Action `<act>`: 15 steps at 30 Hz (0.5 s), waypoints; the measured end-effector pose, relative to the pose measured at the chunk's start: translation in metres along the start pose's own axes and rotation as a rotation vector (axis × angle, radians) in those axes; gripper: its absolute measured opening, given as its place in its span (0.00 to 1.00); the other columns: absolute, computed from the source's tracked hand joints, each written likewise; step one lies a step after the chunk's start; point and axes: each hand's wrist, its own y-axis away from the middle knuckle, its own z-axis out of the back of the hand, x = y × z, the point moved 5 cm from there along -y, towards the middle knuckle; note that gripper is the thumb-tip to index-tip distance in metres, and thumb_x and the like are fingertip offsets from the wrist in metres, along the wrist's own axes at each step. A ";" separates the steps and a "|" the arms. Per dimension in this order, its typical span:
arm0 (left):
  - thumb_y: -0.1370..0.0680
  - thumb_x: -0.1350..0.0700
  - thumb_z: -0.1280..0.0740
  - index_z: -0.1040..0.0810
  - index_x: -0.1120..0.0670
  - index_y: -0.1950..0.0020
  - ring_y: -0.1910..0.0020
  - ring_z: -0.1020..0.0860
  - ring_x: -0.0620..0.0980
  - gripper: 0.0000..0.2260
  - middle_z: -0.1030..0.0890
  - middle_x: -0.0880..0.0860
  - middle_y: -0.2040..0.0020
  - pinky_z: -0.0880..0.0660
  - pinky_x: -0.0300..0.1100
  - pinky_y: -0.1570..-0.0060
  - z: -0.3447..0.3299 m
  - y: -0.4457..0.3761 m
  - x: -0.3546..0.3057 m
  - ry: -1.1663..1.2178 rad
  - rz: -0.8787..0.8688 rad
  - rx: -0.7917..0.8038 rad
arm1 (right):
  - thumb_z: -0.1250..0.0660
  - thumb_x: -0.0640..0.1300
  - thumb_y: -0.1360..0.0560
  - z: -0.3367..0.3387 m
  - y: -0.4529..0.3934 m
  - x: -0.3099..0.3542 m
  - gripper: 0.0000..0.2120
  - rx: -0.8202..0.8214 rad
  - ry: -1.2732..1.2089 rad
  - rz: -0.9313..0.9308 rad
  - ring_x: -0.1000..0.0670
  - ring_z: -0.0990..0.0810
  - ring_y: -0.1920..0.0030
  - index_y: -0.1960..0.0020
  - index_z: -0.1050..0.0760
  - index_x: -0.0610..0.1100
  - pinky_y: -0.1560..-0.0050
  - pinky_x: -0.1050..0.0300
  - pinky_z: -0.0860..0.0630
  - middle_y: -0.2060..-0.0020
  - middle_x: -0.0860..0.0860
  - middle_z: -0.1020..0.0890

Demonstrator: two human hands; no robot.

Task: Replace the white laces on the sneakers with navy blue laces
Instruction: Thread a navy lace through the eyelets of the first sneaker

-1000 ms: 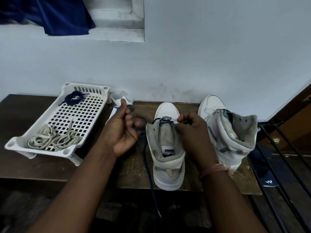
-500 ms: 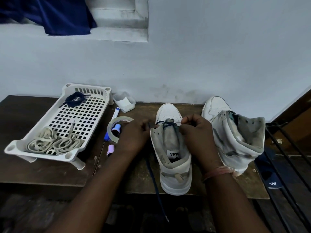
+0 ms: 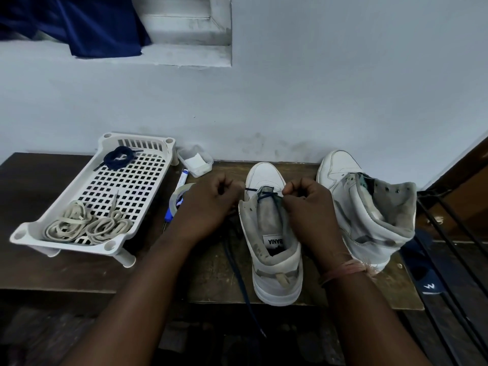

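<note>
Two white high-top sneakers stand on a dark wooden table, toes to the wall. On the left sneaker point(image 3: 274, 249) a navy blue lace point(image 3: 266, 195) crosses the lowest eyelets. My left hand point(image 3: 208, 204) pinches that lace at the shoe's left side. One long end point(image 3: 237, 273) of it trails down over the table's front edge. My right hand point(image 3: 309, 207) pinches the lace at the shoe's right eyelets. The right sneaker point(image 3: 369, 207) has no lace. A white slotted tray point(image 3: 148, 186) holds the coiled white laces point(image 3: 87, 228) and a bundled second navy lace point(image 3: 118, 157).
Beside the tray lie a tape roll point(image 3: 177, 199), a blue-and-white marker point(image 3: 182, 178) and a small clear plastic box point(image 3: 195, 161). Black metal bars point(image 3: 449, 247) run along the right of the table. A blue cloth point(image 3: 87, 25) hangs on the wall ledge.
My left hand came down from a raised spot near the plastic box to the left sneaker's side, drawing the navy lace with it. The right hand stayed at the eyelets.
</note>
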 end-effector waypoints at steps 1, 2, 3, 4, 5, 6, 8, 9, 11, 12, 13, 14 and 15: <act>0.19 0.49 0.32 0.21 0.53 0.55 0.71 0.25 0.39 0.09 0.18 0.48 0.65 0.30 0.34 0.68 0.004 0.000 -0.005 0.090 0.002 -0.014 | 0.35 0.28 0.30 0.001 0.001 0.002 0.09 0.006 0.012 -0.003 0.60 0.33 0.74 0.61 0.23 0.41 0.71 0.68 0.34 0.69 0.49 0.26; 0.19 0.51 0.31 0.22 0.55 0.54 0.74 0.27 0.40 0.08 0.19 0.49 0.67 0.31 0.32 0.73 0.008 0.001 -0.010 0.216 0.003 -0.032 | 0.34 0.29 0.30 0.002 0.001 0.004 0.08 0.015 0.034 -0.006 0.60 0.32 0.74 0.61 0.23 0.41 0.70 0.67 0.33 0.69 0.50 0.26; 0.19 0.54 0.31 0.23 0.56 0.52 0.76 0.29 0.40 0.06 0.21 0.51 0.68 0.33 0.30 0.76 0.012 0.002 -0.016 0.365 0.005 -0.046 | 0.33 0.31 0.30 0.003 0.002 0.007 0.08 0.023 0.071 0.009 0.60 0.31 0.73 0.61 0.22 0.43 0.68 0.65 0.31 0.69 0.52 0.25; 0.18 0.57 0.31 0.23 0.56 0.49 0.77 0.29 0.40 0.04 0.20 0.52 0.66 0.33 0.29 0.77 0.015 0.004 -0.023 0.520 -0.002 -0.041 | 0.32 0.34 0.29 0.004 0.003 0.011 0.07 0.019 0.132 0.046 0.60 0.28 0.70 0.60 0.21 0.46 0.63 0.61 0.29 0.68 0.54 0.23; 0.18 0.59 0.32 0.24 0.58 0.46 0.76 0.26 0.40 0.03 0.19 0.55 0.63 0.32 0.28 0.76 0.016 0.008 -0.031 0.645 -0.030 -0.021 | 0.30 0.39 0.29 0.005 0.004 0.016 0.06 0.002 0.229 0.101 0.59 0.25 0.64 0.58 0.21 0.50 0.57 0.58 0.27 0.64 0.56 0.21; 0.18 0.61 0.33 0.25 0.59 0.43 0.71 0.21 0.42 0.05 0.16 0.57 0.58 0.28 0.29 0.72 0.017 0.011 -0.039 0.736 -0.069 0.010 | 0.29 0.45 0.28 0.005 0.006 0.025 0.04 -0.010 0.345 0.165 0.58 0.24 0.55 0.56 0.21 0.54 0.49 0.53 0.27 0.58 0.58 0.21; 0.19 0.61 0.34 0.24 0.59 0.42 0.53 0.15 0.50 0.07 0.14 0.59 0.48 0.21 0.35 0.58 0.017 0.013 -0.051 0.813 -0.162 0.074 | 0.30 0.57 0.25 0.000 0.016 0.043 0.04 0.019 0.505 0.271 0.61 0.32 0.47 0.52 0.21 0.59 0.42 0.51 0.36 0.50 0.61 0.23; 0.19 0.59 0.34 0.24 0.58 0.40 0.45 0.15 0.54 0.09 0.14 0.59 0.43 0.19 0.41 0.49 0.015 0.014 -0.054 0.828 -0.197 0.115 | 0.32 0.61 0.24 -0.005 0.021 0.050 0.07 0.041 0.536 0.313 0.61 0.34 0.46 0.51 0.21 0.60 0.43 0.53 0.40 0.49 0.61 0.24; 0.19 0.57 0.36 0.23 0.57 0.35 0.35 0.20 0.60 0.13 0.17 0.59 0.37 0.23 0.50 0.36 0.007 0.017 -0.057 0.850 -0.232 0.222 | 0.35 0.63 0.22 -0.012 0.032 0.062 0.10 0.039 0.544 0.394 0.59 0.32 0.44 0.48 0.21 0.59 0.44 0.55 0.41 0.49 0.61 0.23; 0.18 0.56 0.37 0.24 0.58 0.33 0.33 0.21 0.61 0.14 0.18 0.58 0.35 0.24 0.52 0.34 0.003 0.019 -0.058 0.850 -0.236 0.267 | 0.35 0.61 0.21 -0.016 0.034 0.062 0.08 0.034 0.535 0.425 0.58 0.30 0.44 0.49 0.21 0.59 0.45 0.56 0.40 0.49 0.61 0.23; 0.16 0.56 0.40 0.25 0.59 0.30 0.31 0.23 0.60 0.16 0.19 0.58 0.33 0.25 0.52 0.32 -0.001 0.020 -0.058 0.850 -0.236 0.298 | 0.34 0.59 0.21 -0.018 0.035 0.061 0.04 0.050 0.511 0.439 0.58 0.28 0.46 0.51 0.23 0.60 0.46 0.58 0.38 0.50 0.60 0.23; 0.16 0.56 0.42 0.27 0.60 0.28 0.29 0.24 0.57 0.18 0.20 0.58 0.32 0.26 0.51 0.31 -0.004 0.021 -0.059 0.855 -0.234 0.316 | 0.34 0.55 0.20 -0.020 0.034 0.059 0.03 0.078 0.480 0.438 0.59 0.26 0.48 0.53 0.25 0.60 0.48 0.60 0.36 0.52 0.59 0.22; 0.16 0.56 0.43 0.28 0.61 0.27 0.28 0.25 0.56 0.19 0.21 0.58 0.31 0.27 0.49 0.30 -0.006 0.021 -0.058 0.879 -0.225 0.318 | 0.34 0.53 0.20 -0.021 0.033 0.057 0.06 0.109 0.445 0.441 0.59 0.25 0.50 0.55 0.27 0.59 0.49 0.59 0.33 0.54 0.58 0.22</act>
